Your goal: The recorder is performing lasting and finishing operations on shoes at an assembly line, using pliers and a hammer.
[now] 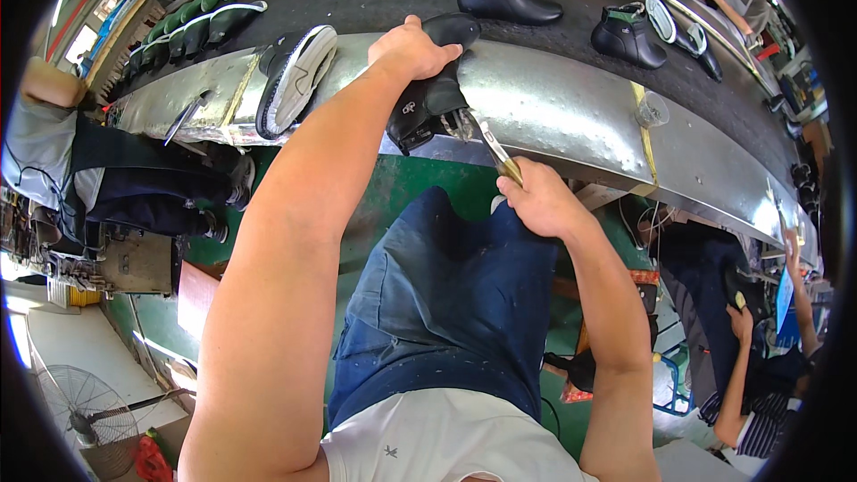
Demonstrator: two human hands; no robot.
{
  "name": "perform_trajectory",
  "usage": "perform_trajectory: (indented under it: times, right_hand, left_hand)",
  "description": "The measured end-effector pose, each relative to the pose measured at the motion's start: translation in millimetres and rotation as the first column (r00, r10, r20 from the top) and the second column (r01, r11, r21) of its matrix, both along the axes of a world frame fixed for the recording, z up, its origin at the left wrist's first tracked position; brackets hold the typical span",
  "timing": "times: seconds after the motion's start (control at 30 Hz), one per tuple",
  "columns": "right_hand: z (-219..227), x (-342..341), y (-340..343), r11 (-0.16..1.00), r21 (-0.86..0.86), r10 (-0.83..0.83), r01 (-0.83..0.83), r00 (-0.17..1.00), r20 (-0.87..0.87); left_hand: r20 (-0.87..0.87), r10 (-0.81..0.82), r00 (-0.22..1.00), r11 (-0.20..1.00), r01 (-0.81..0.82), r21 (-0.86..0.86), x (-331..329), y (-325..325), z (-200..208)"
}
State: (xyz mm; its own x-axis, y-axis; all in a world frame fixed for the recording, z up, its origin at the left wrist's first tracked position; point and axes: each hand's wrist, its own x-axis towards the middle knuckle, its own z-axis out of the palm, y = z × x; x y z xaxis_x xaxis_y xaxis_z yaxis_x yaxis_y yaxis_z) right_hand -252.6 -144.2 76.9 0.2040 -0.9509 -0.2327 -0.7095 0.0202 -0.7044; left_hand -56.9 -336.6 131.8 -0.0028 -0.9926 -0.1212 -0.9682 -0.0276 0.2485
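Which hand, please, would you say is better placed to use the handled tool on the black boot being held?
Probably the right hand: it grips the handled tool, whose far end points toward the black boot. The left hand is occupied, holding that boot at the metal bench edge.

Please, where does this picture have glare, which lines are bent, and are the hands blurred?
Head view: whitish glare on the metal bench edge; head view: that edge and the dark worktop bow into an arch, as fisheye bending does; head view: left hand and right hand look fairly sharp, without clear motion blur.
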Motion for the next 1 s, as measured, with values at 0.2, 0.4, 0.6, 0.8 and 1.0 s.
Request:
perform_trajectory:
  times: [0.2,0.4,0.6,0.8,1.0]
  right_hand:
    - [-18.7,3.2,62.6,0.999,0.035,-0.046,0.042,0.990,0.137]
    - [-45.7,-3.5,126.9,0.953,0.233,-0.291,0.192,0.787,0.544]
    - [-43.8,-24.6,178.9,0.973,0.061,-0.223,0.222,0.844,0.488]
    - [9.0,-20.1,175.4,0.854,-0.518,-0.111,0.058,0.991,-0.072]
    - [52.8,17.0,142.0,0.364,-0.715,0.079,0.597,0.745,0.663]
  left_hand:
    - [-0.024,-0.053,0.998,0.999,0.053,-0.007,-0.8,-0.4,-2.7]
    - [-0.086,-0.079,0.993,0.997,0.078,-0.020,-5.2,-4.8,1.9]
    - [-0.787,0.187,0.588,0.962,0.051,0.267,41.2,18.9,-10.7]
    - [-0.875,0.405,-0.265,0.914,0.097,0.394,80.7,157.1,-46.6]
    - [-0.775,0.458,-0.435,0.825,-0.117,0.553,101.4,239.2,-92.3]
